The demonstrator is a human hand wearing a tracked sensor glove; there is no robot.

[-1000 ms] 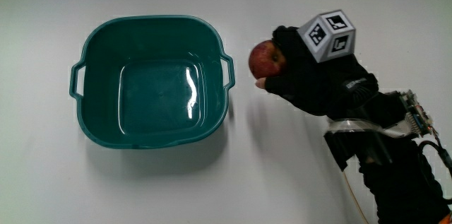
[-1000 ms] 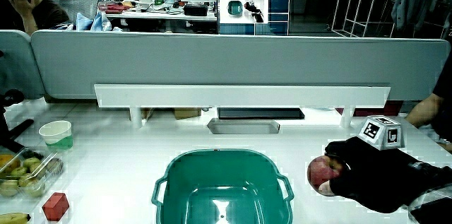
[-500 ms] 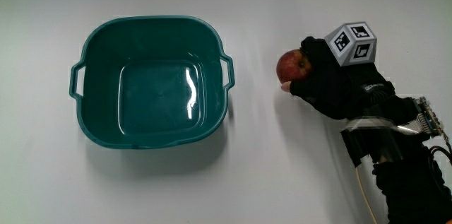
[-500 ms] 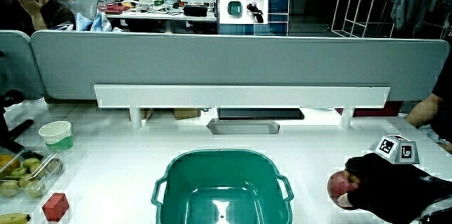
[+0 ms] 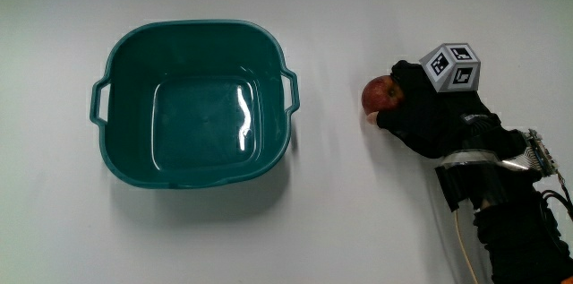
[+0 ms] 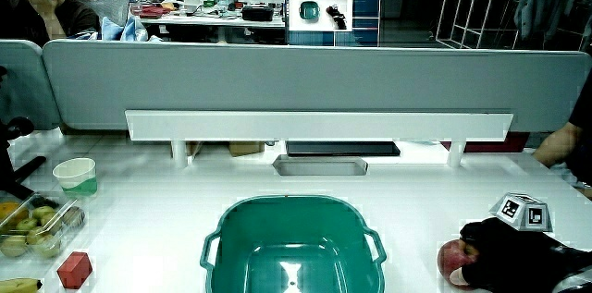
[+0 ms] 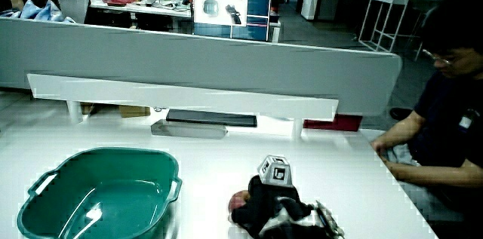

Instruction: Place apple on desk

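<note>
Apple [image 5: 381,94] held low on the white desk [image 5: 358,221], beside the teal basin [image 5: 192,103].
Forearm [image 5: 506,217] lies nearest the person, cut off at the desk's edge; the hand [image 5: 430,118] extends from it toward the basin, palm down, patterned cube [image 5: 452,66] uppermost. Fingers [image 5: 394,121] curl around the red apple, covering the side toward the palm; whether the fruit touches the desk cannot be told. In both side views the apple [image 6: 452,259] [image 7: 240,201] shows only partly beside the glove. A green cup [image 6: 75,176] stands farther off.
</note>
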